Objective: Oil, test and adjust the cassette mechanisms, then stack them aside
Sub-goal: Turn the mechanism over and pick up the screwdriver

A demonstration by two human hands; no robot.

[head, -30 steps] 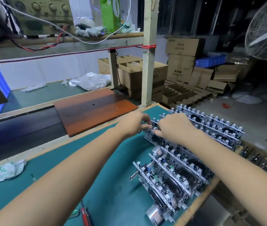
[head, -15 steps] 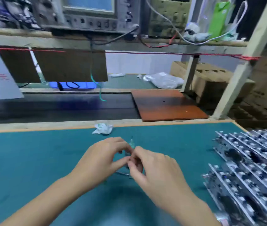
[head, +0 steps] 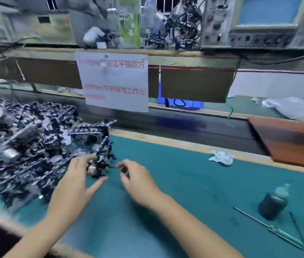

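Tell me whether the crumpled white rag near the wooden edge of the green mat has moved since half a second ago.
Cannot tell. The head camera swung left; the crumpled white rag lies on the green mat beside its wooden edge, as before.

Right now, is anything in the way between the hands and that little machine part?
No, nothing visible is. The left hand is right beside the cassette mechanism at the pile's edge; blur hides whether it touches. Only bare green mat lies before the right hand.

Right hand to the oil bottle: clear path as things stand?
Probably yes. The right hand hangs over bare green mat, seemingly empty, and nothing stands between it and the oil bottle on its right. Only the screwdrivers lie nearby, in front of the bottle.
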